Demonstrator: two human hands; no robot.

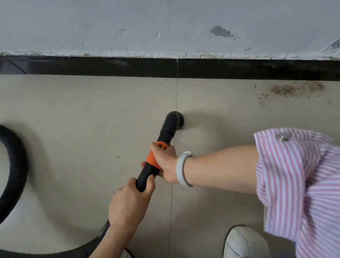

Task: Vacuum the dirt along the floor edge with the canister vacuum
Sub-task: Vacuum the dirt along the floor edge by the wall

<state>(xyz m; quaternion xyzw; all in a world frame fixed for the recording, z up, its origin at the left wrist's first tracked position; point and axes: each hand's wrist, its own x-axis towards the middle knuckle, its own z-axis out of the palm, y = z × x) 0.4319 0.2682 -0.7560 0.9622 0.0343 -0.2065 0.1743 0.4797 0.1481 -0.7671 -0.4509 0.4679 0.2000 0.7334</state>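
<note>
Both hands clamped on the wand (148,171), nozzle (174,119) short of the dirt (294,89).
Left hand (129,206) and right hand (165,164) both grip it; sweeping fast could scatter crumbs along the skirting (243,68).

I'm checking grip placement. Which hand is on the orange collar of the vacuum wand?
The right hand, the one with the pale wristband, grips the orange collar. The left hand holds the black wand lower down.

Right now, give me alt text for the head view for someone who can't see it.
Both hands grip a black vacuum wand, left hand low, right hand on its orange collar, with the nozzle on the tile floor. Dirt lies further right by the black baseboard; the hose loops left.
</note>
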